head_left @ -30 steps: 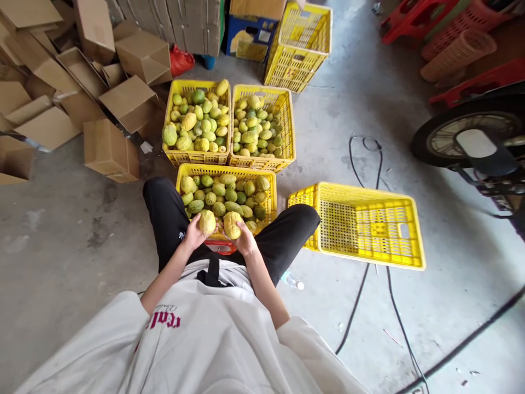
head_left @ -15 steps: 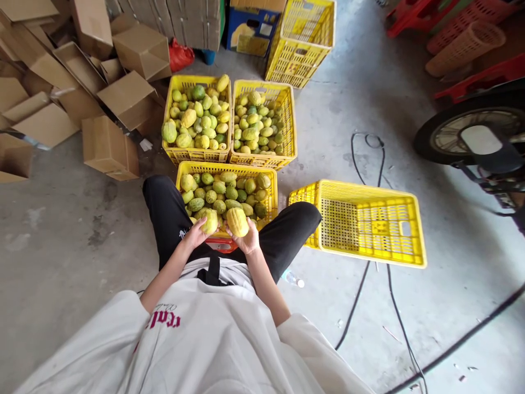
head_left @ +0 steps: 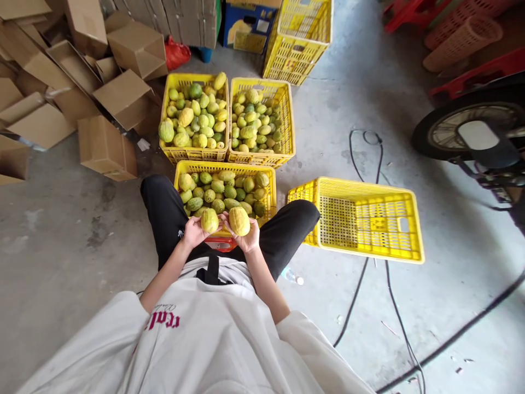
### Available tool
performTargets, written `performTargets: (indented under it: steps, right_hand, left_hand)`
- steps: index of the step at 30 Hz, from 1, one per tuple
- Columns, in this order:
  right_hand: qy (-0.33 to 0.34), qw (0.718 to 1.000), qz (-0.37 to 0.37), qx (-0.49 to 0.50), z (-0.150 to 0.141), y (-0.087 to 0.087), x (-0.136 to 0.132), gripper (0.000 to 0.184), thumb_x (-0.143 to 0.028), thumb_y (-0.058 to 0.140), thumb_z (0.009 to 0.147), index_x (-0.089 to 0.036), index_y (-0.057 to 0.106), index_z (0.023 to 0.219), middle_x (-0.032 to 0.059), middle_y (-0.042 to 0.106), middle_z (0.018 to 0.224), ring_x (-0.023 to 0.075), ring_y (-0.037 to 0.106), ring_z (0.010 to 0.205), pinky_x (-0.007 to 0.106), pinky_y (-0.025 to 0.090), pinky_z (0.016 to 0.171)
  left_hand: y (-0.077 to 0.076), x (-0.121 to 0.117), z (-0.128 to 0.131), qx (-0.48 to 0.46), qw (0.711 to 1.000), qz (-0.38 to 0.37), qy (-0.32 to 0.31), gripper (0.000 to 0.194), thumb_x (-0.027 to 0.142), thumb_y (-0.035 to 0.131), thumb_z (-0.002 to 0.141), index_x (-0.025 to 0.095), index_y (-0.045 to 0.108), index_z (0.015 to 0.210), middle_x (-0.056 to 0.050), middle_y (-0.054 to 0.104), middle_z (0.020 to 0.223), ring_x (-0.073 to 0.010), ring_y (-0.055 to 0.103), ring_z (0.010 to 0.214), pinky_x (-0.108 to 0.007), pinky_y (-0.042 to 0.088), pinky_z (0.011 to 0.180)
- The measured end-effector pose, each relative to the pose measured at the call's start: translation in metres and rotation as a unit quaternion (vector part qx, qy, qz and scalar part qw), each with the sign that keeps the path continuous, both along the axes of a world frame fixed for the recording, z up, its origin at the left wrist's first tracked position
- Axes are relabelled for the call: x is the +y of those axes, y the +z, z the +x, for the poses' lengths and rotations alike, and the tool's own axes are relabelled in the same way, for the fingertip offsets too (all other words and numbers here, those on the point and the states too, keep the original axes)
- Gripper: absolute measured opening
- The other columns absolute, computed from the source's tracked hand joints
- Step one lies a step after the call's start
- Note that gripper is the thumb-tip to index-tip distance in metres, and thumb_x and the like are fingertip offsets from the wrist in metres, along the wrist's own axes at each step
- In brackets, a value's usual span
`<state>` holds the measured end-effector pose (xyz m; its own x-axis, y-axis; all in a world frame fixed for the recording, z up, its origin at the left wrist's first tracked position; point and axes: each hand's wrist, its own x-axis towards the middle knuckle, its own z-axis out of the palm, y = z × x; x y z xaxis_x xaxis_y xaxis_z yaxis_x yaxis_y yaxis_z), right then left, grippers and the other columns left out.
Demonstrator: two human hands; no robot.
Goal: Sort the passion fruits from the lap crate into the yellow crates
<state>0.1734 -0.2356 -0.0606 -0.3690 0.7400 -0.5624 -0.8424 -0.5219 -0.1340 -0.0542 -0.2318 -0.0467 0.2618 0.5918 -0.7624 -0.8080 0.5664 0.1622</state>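
Observation:
In my left hand [head_left: 194, 232] is a rounded yellow-green fruit [head_left: 209, 220], cradled by the fingers underneath. My right hand [head_left: 248, 239] holds a larger, ridged, melon-like yellow fruit [head_left: 239, 221] from below. Both hands are close together between my knees, the fruits side by side with a small gap. Just beyond them stands a yellow plastic crate [head_left: 272, 189] of green and yellow fruits. Its near side is partly hidden by my hands and the fruits.
Two more fruit-filled crates, a left one [head_left: 164, 146] and a right one [head_left: 293, 131], stand behind. An empty yellow crate [head_left: 369, 253] lies at my right. Cardboard boxes [head_left: 109, 145] are piled at the left. Black cables [head_left: 353, 306], a bottle [head_left: 293, 277] and a motorcycle wheel [head_left: 430, 134] are to the right.
The fruits in both hands have turned slightly and their ends now face upward more. The hands stay nearly in place. The whole view has shifted slightly.

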Motion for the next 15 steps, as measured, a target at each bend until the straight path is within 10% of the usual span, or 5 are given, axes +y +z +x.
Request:
performTargets:
  steps: [7,15]
  right_hand:
    - [-0.017,0.999,-0.033,0.014,0.0105,0.0098,-0.0008,0.048,-0.039,0.068,0.104,-0.026,0.074,0.150,0.0119,0.092,0.132,0.0256,0.090,0.102,0.029,0.075,0.069]
    - [-0.012,0.998,-0.040,-0.051,0.0014,0.0078,0.0006,0.040,-0.027,0.073,0.098,-0.025,0.076,0.138,0.0113,0.093,0.121,0.0294,0.091,0.110,0.035,0.075,0.080]
  left_hand:
    - [0.0062,-0.0013,0.0038,0.040,0.998,0.046,-0.025,0.043,0.015,0.069,0.088,0.022,0.072,0.130,-0.008,0.092,0.107,-0.0350,0.090,0.133,-0.057,0.059,0.136]
    - [0.0050,0.0012,0.0046,0.059,0.997,0.012,-0.037,0.055,0.017,0.070,0.089,0.018,0.075,0.143,-0.009,0.091,0.104,-0.0340,0.093,0.116,-0.053,0.067,0.125]
